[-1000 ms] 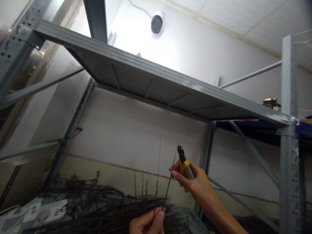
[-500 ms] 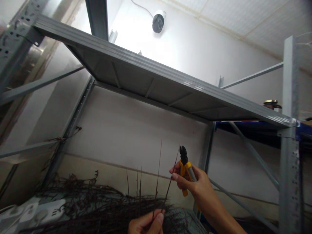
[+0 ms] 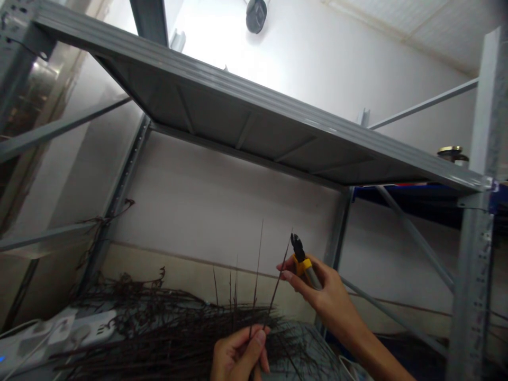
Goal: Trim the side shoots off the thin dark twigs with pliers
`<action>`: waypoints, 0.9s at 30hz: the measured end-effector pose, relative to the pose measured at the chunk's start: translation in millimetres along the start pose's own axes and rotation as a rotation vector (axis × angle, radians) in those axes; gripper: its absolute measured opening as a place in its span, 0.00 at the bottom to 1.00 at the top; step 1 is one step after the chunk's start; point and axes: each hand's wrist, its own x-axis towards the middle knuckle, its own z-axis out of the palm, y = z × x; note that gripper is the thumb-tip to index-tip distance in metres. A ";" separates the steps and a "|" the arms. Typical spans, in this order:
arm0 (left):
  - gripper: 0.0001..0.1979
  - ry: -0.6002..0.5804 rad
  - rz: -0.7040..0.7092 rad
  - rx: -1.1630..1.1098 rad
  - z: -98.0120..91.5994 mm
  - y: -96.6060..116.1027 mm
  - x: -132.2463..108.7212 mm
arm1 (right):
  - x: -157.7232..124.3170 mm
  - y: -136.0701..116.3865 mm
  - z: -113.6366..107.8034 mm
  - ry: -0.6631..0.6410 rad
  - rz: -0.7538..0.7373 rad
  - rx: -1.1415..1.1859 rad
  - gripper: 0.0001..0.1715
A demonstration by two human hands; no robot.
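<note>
Nearest us, our left grip (image 3: 242,353) pinches the left twig (image 3: 255,296) and the right twig (image 3: 275,291) low down; the left one rises nearly upright, the right one slants toward the other hand. A light, steady pinch suits stems this thin, which would probably snap if twisted. Just beyond, our right grip (image 3: 323,283) does double work: it grasps the cutters (image 3: 305,264) while thumb and fingertip meet the right twig partway up. The cutters' head lies close by that twig's tip; whether they touch, we cannot tell. We would do well to brace the stem there, mind the blades and give the handles no stray squeeze. Farther back, a heap of dark twigs (image 3: 170,330) spreads over the surface (image 3: 305,332), so we should hold our stems clear of snags. Behind, the pale wall (image 3: 222,201) helps us see the fine tips.
</note>
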 end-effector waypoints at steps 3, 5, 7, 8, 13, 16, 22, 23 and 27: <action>0.31 -0.040 -0.015 -0.011 -0.4 2.6 -0.3 | 0.0 0.0 -2.9 0.018 -0.042 -0.067 0.12; 0.29 -0.057 -0.045 -0.046 0.5 6.5 -1.7 | -2.1 1.8 -3.1 0.019 -0.025 -0.073 0.13; 0.27 -0.049 -0.078 -0.113 2.1 13.1 -4.0 | -9.0 6.4 0.0 0.005 0.017 -0.062 0.14; 0.25 -0.037 -0.081 -0.153 2.7 17.4 -5.1 | -15.1 9.8 3.4 -0.009 0.043 -0.049 0.15; 0.14 -0.026 -0.053 -0.341 -2.9 37.6 -5.6 | -79.8 30.5 40.5 -0.111 0.182 0.107 0.17; 0.10 -0.034 -0.114 -0.439 -13.5 40.8 -1.6 | -132.7 36.7 68.9 -0.160 0.286 0.202 0.17; 0.05 -0.044 -0.213 -0.560 -24.5 34.5 4.2 | -198.1 41.5 101.5 -0.127 0.345 0.214 0.16; 0.05 -0.043 -0.221 -0.571 -23.7 33.5 5.0 | -203.5 43.7 103.8 -0.097 0.336 0.196 0.17; 0.06 -0.059 -0.227 -0.553 -16.8 29.2 6.7 | -221.3 53.4 108.4 -0.036 0.280 0.113 0.15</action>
